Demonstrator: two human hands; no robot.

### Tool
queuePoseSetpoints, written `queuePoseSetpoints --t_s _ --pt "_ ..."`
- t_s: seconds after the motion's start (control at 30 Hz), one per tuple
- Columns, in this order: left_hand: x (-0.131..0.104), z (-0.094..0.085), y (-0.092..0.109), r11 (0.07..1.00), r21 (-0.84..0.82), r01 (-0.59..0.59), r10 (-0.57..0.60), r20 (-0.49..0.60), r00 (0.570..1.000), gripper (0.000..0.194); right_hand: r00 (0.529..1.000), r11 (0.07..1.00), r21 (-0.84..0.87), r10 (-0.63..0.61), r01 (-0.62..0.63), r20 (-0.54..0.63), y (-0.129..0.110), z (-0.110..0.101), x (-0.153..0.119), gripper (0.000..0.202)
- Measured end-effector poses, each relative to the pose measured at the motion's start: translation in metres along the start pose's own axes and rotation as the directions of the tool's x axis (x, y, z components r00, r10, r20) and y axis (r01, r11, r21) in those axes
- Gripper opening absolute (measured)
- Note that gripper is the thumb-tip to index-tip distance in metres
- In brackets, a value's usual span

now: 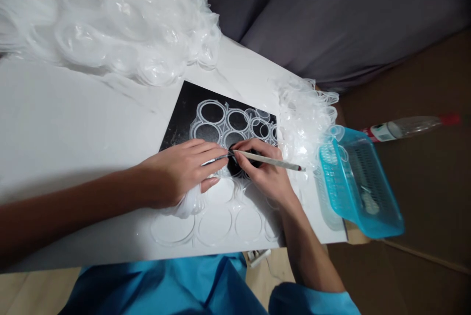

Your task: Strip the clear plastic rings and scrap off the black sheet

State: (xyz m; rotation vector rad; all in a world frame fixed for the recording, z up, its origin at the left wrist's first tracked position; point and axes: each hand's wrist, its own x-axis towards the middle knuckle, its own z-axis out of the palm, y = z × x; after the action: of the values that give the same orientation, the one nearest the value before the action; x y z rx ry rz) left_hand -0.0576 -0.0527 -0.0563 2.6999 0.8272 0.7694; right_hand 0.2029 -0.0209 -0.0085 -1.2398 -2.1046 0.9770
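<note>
A clear sheet of joined rings lies partly on a black board and partly on the white table toward the front edge. My right hand pinches a thin white pen-like tool, its tip near the left fingertips. Palm down, my left hand presses on the sheet, fingers close together, with a thin dark, shiny strip showing between them. Under its palm sits bunched clear film. What the left fingers grip, if anything, is hidden.
A large heap of clear ringed sheets covers the back left of the white table. To the right are a smaller pile of clear rings, a blue plastic basket at the table's edge and a bottle. Dark cloth hangs behind.
</note>
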Motion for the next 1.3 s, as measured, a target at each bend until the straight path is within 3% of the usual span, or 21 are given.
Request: queuePoseSetpoints --t_s 0.17,0.33,0.47,0.63,0.77,0.9,0.97,1.1,1.17,1.3 --pt "0.001 0.002 -0.001 1.0 0.006 0.001 -0.001 -0.005 1.0 0.035 0.99 0.965 -0.225 -0.128 0.138 0.059 -0.012 0.004 -0.007 0.014" --pt "0.002 0.001 -0.001 0.999 -0.035 0.008 -0.008 0.001 1.0 0.032 0.966 0.826 -0.505 -0.182 0.251 0.182 -0.024 0.015 -0.014 0.024" --pt "0.002 -0.001 0.0 0.998 -0.062 0.02 -0.02 0.006 1.0 0.032 0.961 0.744 -0.608 -0.203 0.277 0.189 -0.022 0.021 -0.014 0.025" --pt "0.001 0.001 0.0 0.997 -0.061 0.048 -0.047 0.01 0.999 0.036 0.981 0.833 -0.52 -0.187 0.188 0.055 -0.005 0.012 -0.007 0.022" --pt "0.001 0.001 -0.001 0.995 -0.09 0.053 -0.051 0.023 0.998 0.037 0.982 0.858 -0.497 -0.181 0.127 -0.061 0.021 -0.013 0.016 0.017" --pt "0.0 0.0 0.0 0.993 -0.092 0.077 -0.076 0.019 0.997 0.035 0.931 0.816 -0.576 -0.242 0.043 -0.272 0.048 -0.054 0.046 0.014" --pt "0.0 0.0 0.0 0.994 -0.075 0.079 -0.077 0.027 0.997 0.035 0.893 0.796 -0.605 -0.253 -0.026 -0.372 0.05 -0.076 0.054 0.014" --pt "0.002 -0.002 -0.001 0.996 -0.07 0.047 -0.045 0.035 0.998 0.033 0.818 0.78 -0.61 -0.255 -0.142 -0.516 0.021 -0.101 0.046 0.01" --pt "0.004 -0.006 -0.001 0.996 -0.086 0.035 -0.034 0.015 0.999 0.035 0.824 0.832 -0.544 -0.235 -0.104 -0.516 -0.003 -0.097 0.034 0.009" --pt "0.005 -0.019 0.002 0.987 -0.147 0.063 -0.078 -0.098 0.992 0.041 0.894 0.942 -0.334 -0.174 0.03 -0.412 -0.047 -0.066 0.011 0.009"
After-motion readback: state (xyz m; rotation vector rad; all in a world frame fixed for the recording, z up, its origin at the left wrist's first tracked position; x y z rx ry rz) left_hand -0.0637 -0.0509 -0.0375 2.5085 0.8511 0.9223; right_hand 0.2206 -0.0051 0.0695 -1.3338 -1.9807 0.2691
